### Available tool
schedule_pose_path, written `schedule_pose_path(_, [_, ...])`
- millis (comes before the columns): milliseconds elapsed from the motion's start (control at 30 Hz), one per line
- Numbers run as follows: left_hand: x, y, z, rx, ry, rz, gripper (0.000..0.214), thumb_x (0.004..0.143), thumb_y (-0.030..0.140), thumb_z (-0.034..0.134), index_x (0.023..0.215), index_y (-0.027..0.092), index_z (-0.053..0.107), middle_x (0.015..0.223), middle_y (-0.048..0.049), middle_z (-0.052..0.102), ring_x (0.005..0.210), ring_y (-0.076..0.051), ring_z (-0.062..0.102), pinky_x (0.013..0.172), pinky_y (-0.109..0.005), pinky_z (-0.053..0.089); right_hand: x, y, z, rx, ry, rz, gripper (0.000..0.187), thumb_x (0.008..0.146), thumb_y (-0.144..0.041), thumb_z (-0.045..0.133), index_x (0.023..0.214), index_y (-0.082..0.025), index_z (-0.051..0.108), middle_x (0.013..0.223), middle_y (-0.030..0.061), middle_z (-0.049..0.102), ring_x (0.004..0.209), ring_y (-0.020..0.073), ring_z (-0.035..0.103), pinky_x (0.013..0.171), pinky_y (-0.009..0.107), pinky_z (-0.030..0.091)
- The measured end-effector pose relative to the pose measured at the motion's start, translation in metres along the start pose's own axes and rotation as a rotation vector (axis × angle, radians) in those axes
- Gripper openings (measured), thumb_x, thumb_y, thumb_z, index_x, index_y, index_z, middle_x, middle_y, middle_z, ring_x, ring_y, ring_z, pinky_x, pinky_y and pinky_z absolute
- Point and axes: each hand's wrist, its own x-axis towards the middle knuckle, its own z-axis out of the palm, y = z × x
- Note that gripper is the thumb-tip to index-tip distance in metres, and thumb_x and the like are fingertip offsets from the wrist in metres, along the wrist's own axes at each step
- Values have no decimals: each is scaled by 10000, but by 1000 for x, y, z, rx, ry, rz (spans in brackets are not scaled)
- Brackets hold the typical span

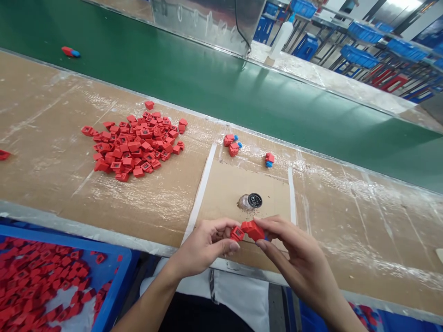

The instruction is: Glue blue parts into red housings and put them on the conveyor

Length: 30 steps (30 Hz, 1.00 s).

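Red block pinched in left grip, red-blue piece in right grip; joining seems in hand, calling for alignment.

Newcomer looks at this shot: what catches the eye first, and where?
Probably the heap of red blocks, left of centre, near the long green strip crossing behind it. Then the hands at lower centre: the left hand holds a red piece, the right hand a second red piece. Lower left, a blue bin holds many more.
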Motion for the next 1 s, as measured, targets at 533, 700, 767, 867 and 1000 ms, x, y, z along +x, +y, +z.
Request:
schedule_pose_path(533, [0,-5,0,51,-2,2,340,864,311,673,1176,176,677,758,7,558,652,-110,421,604,-228,345,-10,1,10,-117,-21,-64,301,957,-134,545,1226,-258,595,1036,63,630,852,163,624,719,257,539])
schedule_pose_path(700, [0,-3,0,70,-17,-6,323,871,296,664,1173,183,684,790,0,581,683,-115,445,635,-232,370,-12,0,9,-151,-53,-46,290,964,-140,537,1223,-259,587,1034,54,619,859,155,617,740,250,521])
schedule_pose_path(767, [0,-3,1,79,-10,-9,318,865,293,668,1162,180,691,797,-4,589,691,-118,459,637,-231,378,-12,-2,9,-173,-61,-29,277,967,-146,529,1216,-251,588,1015,56,613,831,156,613,714,251,513])
schedule_pose_path(867, [0,-3,2,93,3,-16,310,863,293,664,1149,175,698,796,-8,594,697,-124,478,641,-233,393,-13,-4,10,-186,-64,-1,254,969,-159,522,1201,-237,590,987,54,601,795,155,602,676,248,498])
schedule_pose_path(1000, [1,-4,1,119,1,-14,279,880,282,632,1132,180,697,768,4,572,688,-122,483,639,-233,398,-12,-4,16,-141,-41,51,123,974,-171,530,1043,-235,609,965,27,605,737,120,585,682,223,478])
